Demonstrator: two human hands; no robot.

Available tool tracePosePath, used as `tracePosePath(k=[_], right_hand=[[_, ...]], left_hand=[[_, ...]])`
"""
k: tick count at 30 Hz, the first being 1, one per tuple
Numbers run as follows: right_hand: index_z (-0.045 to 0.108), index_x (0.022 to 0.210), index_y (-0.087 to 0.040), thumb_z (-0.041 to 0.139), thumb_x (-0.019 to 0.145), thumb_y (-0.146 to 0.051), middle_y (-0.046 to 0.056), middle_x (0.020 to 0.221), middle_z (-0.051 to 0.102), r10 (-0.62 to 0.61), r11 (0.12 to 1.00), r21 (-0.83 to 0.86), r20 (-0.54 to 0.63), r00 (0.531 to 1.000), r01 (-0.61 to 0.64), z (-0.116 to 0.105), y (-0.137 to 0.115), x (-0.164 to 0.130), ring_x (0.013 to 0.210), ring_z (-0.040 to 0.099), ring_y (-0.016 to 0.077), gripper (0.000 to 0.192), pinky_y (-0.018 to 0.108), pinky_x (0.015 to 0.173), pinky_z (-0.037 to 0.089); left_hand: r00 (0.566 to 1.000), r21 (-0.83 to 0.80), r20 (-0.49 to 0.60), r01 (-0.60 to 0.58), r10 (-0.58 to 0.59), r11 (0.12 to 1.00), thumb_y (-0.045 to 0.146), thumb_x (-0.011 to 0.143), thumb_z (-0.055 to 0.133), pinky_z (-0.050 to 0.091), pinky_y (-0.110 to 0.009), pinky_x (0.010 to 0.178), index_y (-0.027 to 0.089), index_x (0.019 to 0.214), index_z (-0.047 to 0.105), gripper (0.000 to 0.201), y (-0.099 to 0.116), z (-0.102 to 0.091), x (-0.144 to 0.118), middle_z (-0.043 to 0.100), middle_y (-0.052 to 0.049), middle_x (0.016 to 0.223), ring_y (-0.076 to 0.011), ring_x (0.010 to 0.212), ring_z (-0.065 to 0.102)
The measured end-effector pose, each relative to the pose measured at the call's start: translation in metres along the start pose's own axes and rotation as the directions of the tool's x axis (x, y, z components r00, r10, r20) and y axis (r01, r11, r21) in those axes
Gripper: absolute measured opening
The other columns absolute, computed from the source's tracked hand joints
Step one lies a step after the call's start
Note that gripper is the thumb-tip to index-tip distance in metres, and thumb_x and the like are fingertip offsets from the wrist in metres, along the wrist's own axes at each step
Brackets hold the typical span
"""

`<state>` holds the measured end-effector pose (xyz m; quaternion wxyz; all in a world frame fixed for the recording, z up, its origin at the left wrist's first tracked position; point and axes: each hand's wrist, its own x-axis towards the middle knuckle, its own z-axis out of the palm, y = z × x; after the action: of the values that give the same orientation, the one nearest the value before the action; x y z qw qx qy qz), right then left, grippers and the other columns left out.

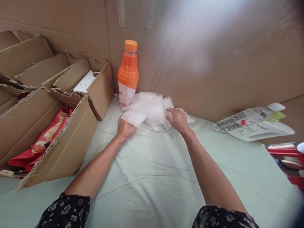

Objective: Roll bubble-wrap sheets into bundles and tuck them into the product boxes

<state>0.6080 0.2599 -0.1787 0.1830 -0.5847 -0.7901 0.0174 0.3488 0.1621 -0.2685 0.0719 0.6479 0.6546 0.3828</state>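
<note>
A loose pile of clear bubble wrap sheets [154,109] lies on the pale green cloth against the cardboard wall. My left hand [125,129] grips the pile's left edge, its fingertips partly hidden beneath a sheet. On the opposite side, my right hand [178,119] has its fingers curled on the right edge of the wrap. Just behind my left hand stands an upright orange bottle [128,74] with an orange cap and a white label. The pile overlaps the bottle's lower right side in view.
Open cardboard boxes [68,142] line the left side; one holds a red patterned packet [45,139], another white card [85,82]. At right, a clear plastic bottle [244,118] and a white container [261,130] lean by the wall. A red frame [288,153] shows beyond the table edge.
</note>
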Motion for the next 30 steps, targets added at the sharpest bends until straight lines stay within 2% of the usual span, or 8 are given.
tracePosePath(k=[4, 7, 11, 14, 18, 23, 28, 30], right_hand=[[0.066, 0.126, -0.017, 0.044, 0.095, -0.033, 0.016, 0.137, 0.065, -0.011, 1.0, 0.027, -0.062, 0.998, 0.013, 0.008, 0.013, -0.032, 0.127, 0.057, 0.0326, 0.042, 0.051, 0.103, 0.042], [0.066, 0.126, -0.02, 0.047, 0.095, -0.038, 0.015, 0.134, 0.066, -0.047, 0.998, 0.028, -0.122, 0.991, 0.051, 0.0, 0.026, -0.094, 0.125, 0.059, 0.0323, 0.041, 0.051, 0.104, 0.043], [0.068, 0.123, -0.025, 0.046, 0.096, -0.039, 0.012, 0.133, 0.067, -0.089, 0.995, 0.046, 0.008, 0.996, 0.089, 0.009, 0.022, -0.192, 0.122, 0.061, 0.0311, 0.037, 0.051, 0.1, 0.047], [0.065, 0.128, -0.027, 0.042, 0.099, -0.038, 0.012, 0.141, 0.062, -0.068, 0.997, 0.036, 0.011, 0.998, 0.068, 0.022, 0.008, -0.231, 0.13, 0.057, 0.0314, 0.038, 0.053, 0.102, 0.046], [0.067, 0.125, -0.023, 0.042, 0.1, -0.036, 0.014, 0.138, 0.064, -0.069, 0.997, 0.016, -0.038, 0.997, 0.07, 0.026, -0.004, -0.232, 0.128, 0.058, 0.0315, 0.038, 0.052, 0.101, 0.047], [0.067, 0.122, -0.021, 0.041, 0.1, -0.034, 0.015, 0.135, 0.065, -0.1, 0.995, -0.017, -0.065, 0.993, 0.099, 0.024, -0.005, -0.223, 0.126, 0.06, 0.0304, 0.036, 0.05, 0.098, 0.048], [0.068, 0.119, -0.019, 0.042, 0.098, -0.037, 0.015, 0.134, 0.066, -0.093, 0.996, -0.017, -0.096, 0.991, 0.092, 0.032, 0.0, -0.223, 0.123, 0.06, 0.0324, 0.038, 0.051, 0.097, 0.048], [0.068, 0.119, -0.018, 0.041, 0.098, -0.038, 0.016, 0.134, 0.066, -0.096, 0.995, -0.015, -0.114, 0.989, 0.095, 0.037, 0.003, -0.222, 0.122, 0.061, 0.0327, 0.039, 0.051, 0.096, 0.047]], left_hand=[[1.0, -0.004, 0.004, 0.008, -0.008, 1.0, 0.028, 0.08, 0.068, 0.042, -0.048, 0.114, 0.017, 0.116, 0.069, 0.038, -0.005, 0.002, 0.001, 0.071, -0.013, 0.125, -0.0331, 0.127, 0.059], [1.0, -0.019, 0.011, 0.014, -0.013, 1.0, 0.028, 0.079, 0.068, 0.046, -0.048, 0.11, 0.019, 0.111, 0.071, 0.033, -0.007, 0.003, 0.002, 0.072, -0.012, 0.122, -0.0334, 0.124, 0.061], [1.0, -0.025, 0.017, 0.01, -0.01, 1.0, 0.025, 0.078, 0.067, 0.046, -0.047, 0.109, 0.018, 0.11, 0.071, 0.032, -0.006, 0.002, 0.002, 0.072, -0.013, 0.122, -0.0339, 0.122, 0.062], [0.999, 0.004, 0.033, 0.003, -0.003, 1.0, 0.025, 0.082, 0.065, 0.045, -0.045, 0.11, 0.014, 0.116, 0.069, 0.036, -0.002, -0.002, 0.002, 0.072, -0.013, 0.121, -0.034, 0.123, 0.06], [0.998, 0.072, 0.068, -0.006, 0.001, 0.997, 0.022, 0.086, 0.062, 0.044, -0.044, 0.11, 0.01, 0.116, 0.069, 0.033, 0.01, -0.012, 0.003, 0.072, -0.014, 0.119, -0.0328, 0.122, 0.06], [0.992, 0.168, 0.125, -0.007, -0.014, 0.986, 0.019, 0.086, 0.067, 0.04, -0.057, 0.112, 0.014, 0.108, 0.069, 0.023, 0.032, -0.037, -0.004, 0.069, -0.013, 0.122, -0.0302, 0.126, 0.058], [0.967, 0.223, 0.254, -0.088, 0.029, 0.971, 0.017, 0.082, 0.063, 0.054, -0.048, 0.098, 0.02, 0.093, 0.074, 0.016, 0.057, -0.104, -0.071, 0.074, -0.013, 0.106, -0.0297, 0.108, 0.068], [0.959, 0.219, 0.268, -0.153, 0.092, 0.964, 0.022, 0.081, 0.067, 0.052, -0.044, 0.105, 0.024, 0.099, 0.075, 0.02, 0.071, -0.144, -0.111, 0.074, -0.009, 0.116, -0.0278, 0.119, 0.065]])
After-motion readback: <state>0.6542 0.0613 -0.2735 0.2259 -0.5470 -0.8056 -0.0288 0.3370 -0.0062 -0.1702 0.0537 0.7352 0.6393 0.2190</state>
